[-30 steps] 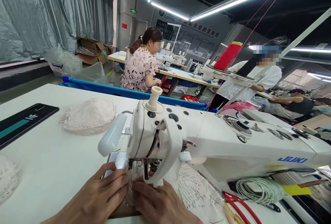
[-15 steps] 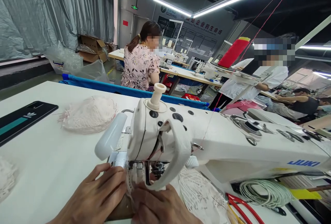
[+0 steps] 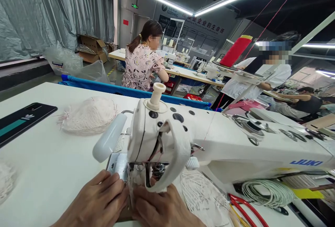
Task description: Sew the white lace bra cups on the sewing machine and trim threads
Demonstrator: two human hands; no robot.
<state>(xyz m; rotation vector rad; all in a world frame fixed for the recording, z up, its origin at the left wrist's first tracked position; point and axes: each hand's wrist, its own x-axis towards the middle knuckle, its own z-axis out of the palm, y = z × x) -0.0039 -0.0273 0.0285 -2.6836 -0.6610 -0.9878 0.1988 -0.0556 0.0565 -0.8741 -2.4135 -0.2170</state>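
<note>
A white sewing machine (image 3: 167,125) stands before me, its needle area partly hidden behind a curved white guard. Just left of the needle, my left hand (image 3: 101,197) has its fingers bent together, pinching the edge of a strip of white lace fabric (image 3: 131,193). Close by on the other side, my right hand (image 3: 159,202) is closed on the same fabric, its fingertips partly covered by the machine. A metal plate (image 3: 119,166) lies beyond my left fingertips. More white patterned fabric (image 3: 202,193) spreads to the right, under the machine arm.
A stitched white bundle (image 3: 89,115) and a black phone (image 3: 26,120) lie on the left of the table. Red-handled scissors (image 3: 246,207) and a coiled pale cord (image 3: 269,192) are at right. A red thread cone (image 3: 235,50) stands behind. Co-workers sit and stand beyond.
My left hand has drawn slightly toward me, uncovering more of the metal plate. The fabric between my hands has shifted a little. A seated co-worker's arm has moved.
</note>
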